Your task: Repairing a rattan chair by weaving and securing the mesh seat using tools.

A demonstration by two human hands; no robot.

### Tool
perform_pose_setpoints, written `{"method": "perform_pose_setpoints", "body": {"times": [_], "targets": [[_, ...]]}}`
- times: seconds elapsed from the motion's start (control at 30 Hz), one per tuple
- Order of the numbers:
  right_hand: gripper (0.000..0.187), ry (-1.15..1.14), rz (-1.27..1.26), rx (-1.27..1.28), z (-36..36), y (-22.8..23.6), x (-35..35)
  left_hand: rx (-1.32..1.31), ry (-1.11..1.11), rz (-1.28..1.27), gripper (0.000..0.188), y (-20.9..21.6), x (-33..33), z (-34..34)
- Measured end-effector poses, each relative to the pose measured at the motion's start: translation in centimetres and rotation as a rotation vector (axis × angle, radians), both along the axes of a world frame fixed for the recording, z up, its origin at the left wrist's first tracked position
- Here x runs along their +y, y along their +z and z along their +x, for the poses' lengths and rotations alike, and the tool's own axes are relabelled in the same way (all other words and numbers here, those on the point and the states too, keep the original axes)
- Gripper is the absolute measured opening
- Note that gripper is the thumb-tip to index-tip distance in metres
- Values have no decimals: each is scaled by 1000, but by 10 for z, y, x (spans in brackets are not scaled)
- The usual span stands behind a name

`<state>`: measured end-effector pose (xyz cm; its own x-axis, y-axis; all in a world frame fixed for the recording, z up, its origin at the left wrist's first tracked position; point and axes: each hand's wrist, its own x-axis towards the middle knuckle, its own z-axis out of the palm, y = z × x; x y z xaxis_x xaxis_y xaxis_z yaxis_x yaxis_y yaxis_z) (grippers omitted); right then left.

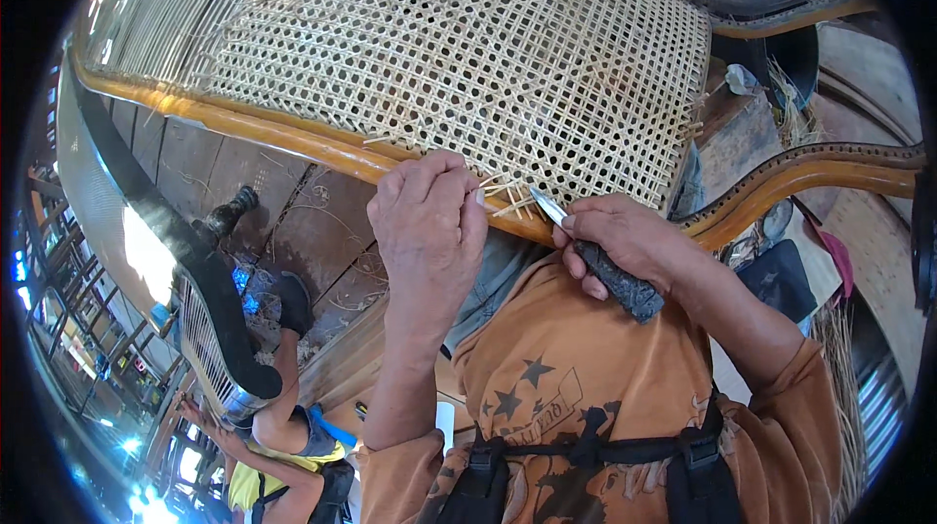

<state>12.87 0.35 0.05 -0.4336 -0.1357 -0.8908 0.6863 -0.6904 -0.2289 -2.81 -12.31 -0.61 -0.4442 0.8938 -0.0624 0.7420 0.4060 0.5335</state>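
Observation:
A woven cane panel (488,56) with an open hole pattern stretches across a varnished wooden frame rail (273,139). Loose cane strand ends (509,194) stick out over the rail near the middle. My left hand (429,221) is closed at the rail's edge, thumb pressed to the curled fingers, where a cane strand appears pinched; its other end is hidden by the fingers. In my right hand (617,236) is a knife (625,282) with a dark wrapped handle, gripped so that its short pointed blade aims up and left, close beside the strand ends.
Curved wooden arms (810,182) with drilled holes extend at the right. Another dark-framed cane piece (210,300) stands at the left. A person in yellow (293,470) sits at lower left. Cane scraps and a dark turned wooden piece (229,214) lie on the plank floor (312,221).

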Motion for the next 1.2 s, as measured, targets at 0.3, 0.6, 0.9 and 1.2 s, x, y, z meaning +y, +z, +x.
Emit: {"method": "perform_pose_setpoints", "body": {"times": [0.3, 0.6, 0.9, 1.2], "targets": [[22, -21, -92, 12, -7, 0, 7, -2, 5, -30, 14, 0, 0, 0], [18, -174, 32, 21, 2, -8, -23, 2, 4, -51, 12, -1, 0, 0], [21, -154, 106, -14, -2, -5, -28, -40, 13, -73, 11, 1, -1, -3], [22, -161, 108, 28, -3, -10, -27, -78, 95, -40, 12, -3, 0, 2]]}}
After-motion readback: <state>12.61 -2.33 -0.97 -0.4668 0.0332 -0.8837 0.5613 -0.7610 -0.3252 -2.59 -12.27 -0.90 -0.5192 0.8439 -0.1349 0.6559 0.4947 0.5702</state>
